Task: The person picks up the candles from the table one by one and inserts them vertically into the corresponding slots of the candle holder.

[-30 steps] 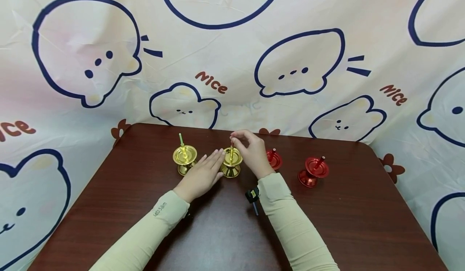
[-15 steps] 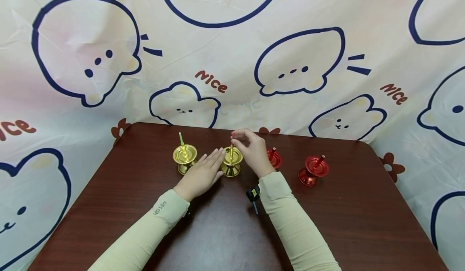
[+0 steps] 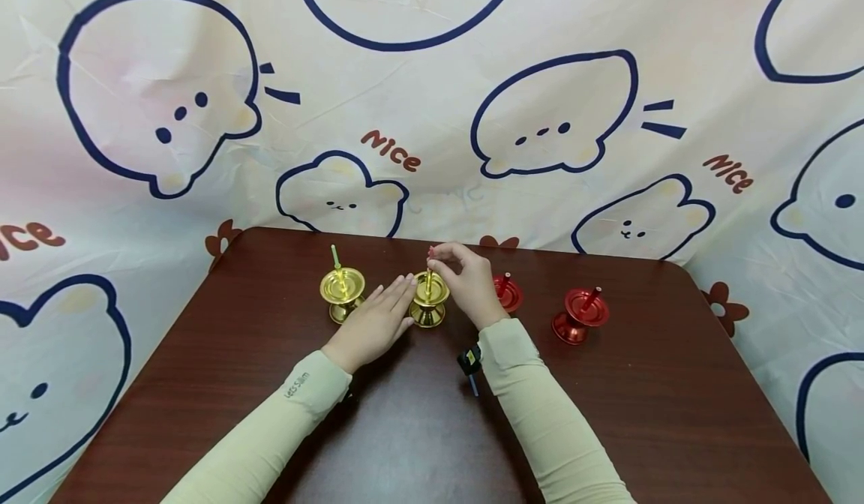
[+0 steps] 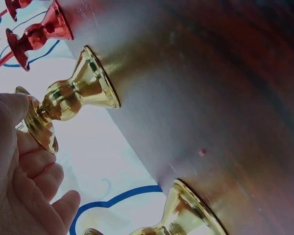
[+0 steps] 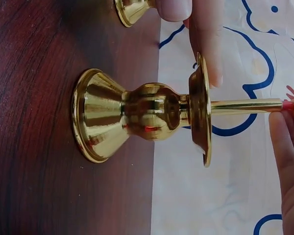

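In the head view, my left hand [image 3: 374, 322] steadies a gold candle holder [image 3: 428, 300] by its dish. The right wrist view has one left fingertip [image 5: 214, 73] over the dish rim [image 5: 201, 112] and another finger [image 5: 175, 9] on its lower side. My right hand [image 3: 469, 285] pinches a thin red stick, perhaps a candle [image 5: 287, 105], between thumb and fingertips, right at the top of the holder's upright tube [image 5: 245, 106]. Most of that stick is hidden by the fingers. Left of it stands a second gold holder [image 3: 343, 288] with a light green stick [image 3: 335, 256] upright in it.
Two red candle holders stand to the right, one [image 3: 508, 295] partly behind my right hand and wrist, the other [image 3: 579, 316] farther right. A small pink crumb [image 4: 202, 152] lies on the dark wooden table [image 3: 405, 429]. A patterned cloth [image 3: 432, 114] hangs behind the table.
My right hand, pinching the red stick, sits very slightly lower over the gold tube. My left hand and the holders have stayed in place.
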### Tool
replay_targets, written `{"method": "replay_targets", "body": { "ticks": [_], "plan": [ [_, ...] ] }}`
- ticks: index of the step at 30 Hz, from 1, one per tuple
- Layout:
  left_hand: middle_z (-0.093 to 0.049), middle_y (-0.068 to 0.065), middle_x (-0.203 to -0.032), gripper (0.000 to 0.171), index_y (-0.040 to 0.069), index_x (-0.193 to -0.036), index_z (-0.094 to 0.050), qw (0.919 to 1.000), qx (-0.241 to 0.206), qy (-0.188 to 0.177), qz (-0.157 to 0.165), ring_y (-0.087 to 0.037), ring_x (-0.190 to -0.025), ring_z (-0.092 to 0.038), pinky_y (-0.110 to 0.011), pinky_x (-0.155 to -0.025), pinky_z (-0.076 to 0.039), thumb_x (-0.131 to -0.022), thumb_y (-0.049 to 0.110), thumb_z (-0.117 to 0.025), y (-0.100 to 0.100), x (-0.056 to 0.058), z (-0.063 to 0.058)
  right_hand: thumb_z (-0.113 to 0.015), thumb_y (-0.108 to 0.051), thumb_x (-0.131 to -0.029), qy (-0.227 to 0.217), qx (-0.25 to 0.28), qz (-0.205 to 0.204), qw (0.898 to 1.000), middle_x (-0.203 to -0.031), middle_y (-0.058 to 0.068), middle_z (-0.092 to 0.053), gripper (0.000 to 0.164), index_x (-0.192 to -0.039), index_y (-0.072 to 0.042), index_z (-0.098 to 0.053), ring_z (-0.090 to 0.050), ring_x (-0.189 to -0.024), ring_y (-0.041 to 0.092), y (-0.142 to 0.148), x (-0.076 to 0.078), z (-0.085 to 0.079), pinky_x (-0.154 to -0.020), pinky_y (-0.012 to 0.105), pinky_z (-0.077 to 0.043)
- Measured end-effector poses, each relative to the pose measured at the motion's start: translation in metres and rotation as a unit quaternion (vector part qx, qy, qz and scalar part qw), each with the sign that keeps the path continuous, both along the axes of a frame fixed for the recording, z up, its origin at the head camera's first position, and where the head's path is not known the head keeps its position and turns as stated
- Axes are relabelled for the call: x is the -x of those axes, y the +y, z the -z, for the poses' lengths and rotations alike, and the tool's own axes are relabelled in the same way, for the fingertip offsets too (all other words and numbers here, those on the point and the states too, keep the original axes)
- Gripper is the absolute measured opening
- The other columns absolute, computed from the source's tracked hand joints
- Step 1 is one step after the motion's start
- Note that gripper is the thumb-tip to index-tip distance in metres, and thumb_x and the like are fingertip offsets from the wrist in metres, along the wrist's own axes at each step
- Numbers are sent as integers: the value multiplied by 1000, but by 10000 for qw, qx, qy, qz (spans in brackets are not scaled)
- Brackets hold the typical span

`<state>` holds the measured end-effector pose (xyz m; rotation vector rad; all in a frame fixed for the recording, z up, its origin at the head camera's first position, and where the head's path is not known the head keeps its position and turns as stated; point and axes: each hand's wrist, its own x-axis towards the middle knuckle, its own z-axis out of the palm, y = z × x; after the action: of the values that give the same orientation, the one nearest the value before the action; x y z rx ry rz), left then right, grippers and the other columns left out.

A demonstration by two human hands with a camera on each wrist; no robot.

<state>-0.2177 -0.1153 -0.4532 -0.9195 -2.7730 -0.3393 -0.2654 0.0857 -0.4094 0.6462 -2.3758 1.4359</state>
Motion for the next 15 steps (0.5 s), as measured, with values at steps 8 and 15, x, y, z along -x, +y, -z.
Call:
{"method": "replay_targets", "body": {
  "ticks": [8, 15],
  "plan": [
    [-36, -19, -160, 60, -3, -154, -38, 10000, 24, -86, -32, -32, -149, -32, -52, -118, -32, -105, 24, -58, -1, 0, 0, -72, -12, -96, 101, 79, -10, 9999, -105, 6, -74, 14, -109, -6, -72, -70, -100, 18, -1, 0, 3, -86, 37, -59],
    [-36, -19, -160, 59, -4, -153, -38, 10000, -21, -88, 14, -33, -149, -33, -54, -117, -33, -105, 24, -58, -1, 0, -1, -73, -10, -94, -44, 304, -3, 9995, -105, 7, -74, 15, -108, -5, -72, -70, -98, 18, -2, -1, 4, -86, 35, -59]
  ]
}}
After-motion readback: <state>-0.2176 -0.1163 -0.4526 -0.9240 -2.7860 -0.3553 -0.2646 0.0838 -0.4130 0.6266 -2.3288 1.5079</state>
